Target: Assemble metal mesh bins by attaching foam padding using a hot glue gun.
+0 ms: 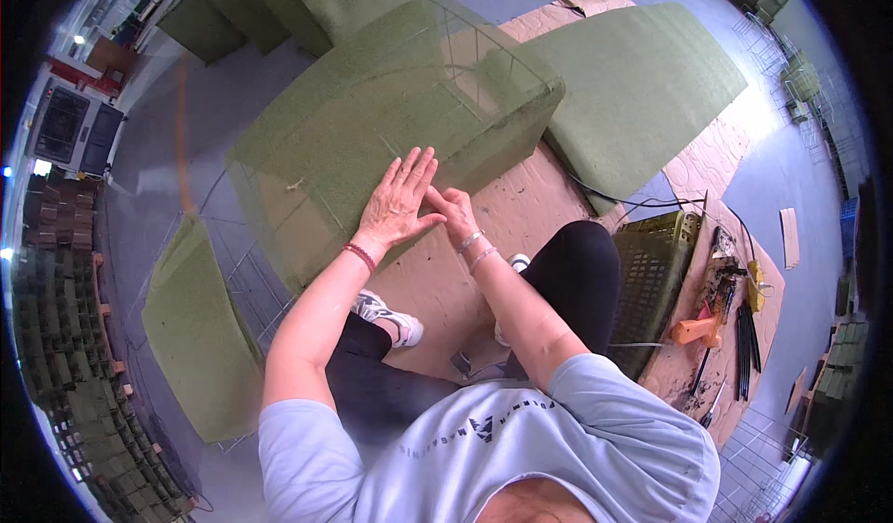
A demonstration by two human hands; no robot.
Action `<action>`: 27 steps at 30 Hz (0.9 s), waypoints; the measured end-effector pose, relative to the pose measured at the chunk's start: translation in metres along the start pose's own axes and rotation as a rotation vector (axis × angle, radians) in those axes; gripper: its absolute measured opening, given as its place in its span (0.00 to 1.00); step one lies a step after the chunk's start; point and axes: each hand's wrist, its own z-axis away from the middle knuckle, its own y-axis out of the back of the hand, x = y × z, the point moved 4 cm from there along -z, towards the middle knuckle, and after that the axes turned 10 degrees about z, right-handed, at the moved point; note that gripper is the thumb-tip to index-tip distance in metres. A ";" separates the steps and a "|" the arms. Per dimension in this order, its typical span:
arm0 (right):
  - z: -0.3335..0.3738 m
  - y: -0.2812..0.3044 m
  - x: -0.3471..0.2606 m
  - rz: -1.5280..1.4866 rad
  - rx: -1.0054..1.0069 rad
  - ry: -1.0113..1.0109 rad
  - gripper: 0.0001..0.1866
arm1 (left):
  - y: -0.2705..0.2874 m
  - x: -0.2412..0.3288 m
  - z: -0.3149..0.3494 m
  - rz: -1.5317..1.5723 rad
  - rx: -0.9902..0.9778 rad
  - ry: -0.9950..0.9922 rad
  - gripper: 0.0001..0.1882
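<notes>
A large box-shaped wire frame covered in green felt-like material (326, 141) stands tilted in front of me. Bare wire grid shows at its far right end. My left hand (400, 202) lies flat over the near edge of this covering, with its fingers stretched out and nothing visible in them. Close against its palm side, my right hand (454, 214) has its fingers curled, one of them reaching toward the left palm. The left hand partly hides those fingertips, so whether they hold anything small cannot be told.
Cardboard sheets (428, 286) lie beneath the box. To the right are a green panel (642, 86), a plastic crate (656, 258), an orange glue gun (699, 329) and black sticks (747, 351). A cable (642, 203) crosses behind the crate. Another green-covered frame (200, 328) stands left.
</notes>
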 end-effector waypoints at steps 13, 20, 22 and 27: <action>-0.072 -0.029 -0.121 1.388 -0.079 0.926 0.27 | -0.001 0.019 0.001 0.083 0.165 0.199 0.53; -0.052 -0.034 -0.121 1.635 -0.231 1.089 0.35 | -0.024 0.041 0.027 0.091 0.295 0.452 0.54; -0.053 -0.033 -0.112 1.668 -0.260 1.105 0.35 | -0.025 0.043 0.029 0.073 0.293 0.435 0.54; -0.060 -0.056 -0.120 1.481 -0.270 0.929 0.34 | -0.022 0.050 0.030 0.132 0.360 0.424 0.50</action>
